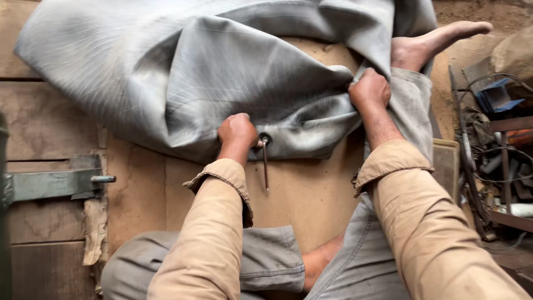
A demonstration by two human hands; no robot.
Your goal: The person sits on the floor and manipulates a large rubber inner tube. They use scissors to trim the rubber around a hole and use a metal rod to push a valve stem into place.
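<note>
Tube (pixel 183 78), big grey rubber inner one, lay crumpled across the wooden floor (pixel 311 194) in front of me, folds bunched toward the middle. My left hand (pixel 237 132) was closed into a fist at the tube's near edge, right by the valve (pixel 265 138), fingers curled around the rubber next to it. Valve stem (pixel 265 166), thin and dark, pointed back toward me along the boards, lying flat w/ its base at the tube. My right hand (pixel 369 89) was shut tight on a fold of the tube further out, knuckles up, pinching the rubber against my right trouser leg (pixel 411 105). Both sleeves tan, cuffs unbuttoned. My right bare foot (pixel 433 41) stuck out past the tube at top right, sole side turned up a bit; other foot (pixel 319 261) tucked in near my lap, partly hidden betw. my legs.

Left side: a metal bracket w/ a short bolt (pixel 66 183) fixed on worn planks, well apart from the tube. Right side: a heap of scrap metal, wires and a blue piece (pixel 497 100), near my right leg but not touching the tube.
</note>
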